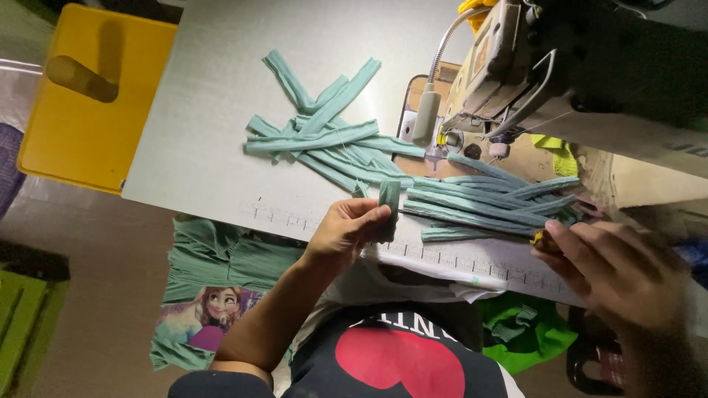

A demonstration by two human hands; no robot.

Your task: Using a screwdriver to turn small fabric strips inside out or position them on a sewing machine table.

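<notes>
Tabletop: left hand (345, 230) pinches green strip (389, 206) upright.

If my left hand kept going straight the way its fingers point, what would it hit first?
Probably the pile of green fabric strips just beyond the folded strip your left hand holds; depth is unclear.

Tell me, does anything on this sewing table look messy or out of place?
The green fabric strips lie crisscrossed in a loose heap left of the sewing machine, not stacked. Green cloth hangs off the table edge. Nothing looks torn or spilled.
</notes>
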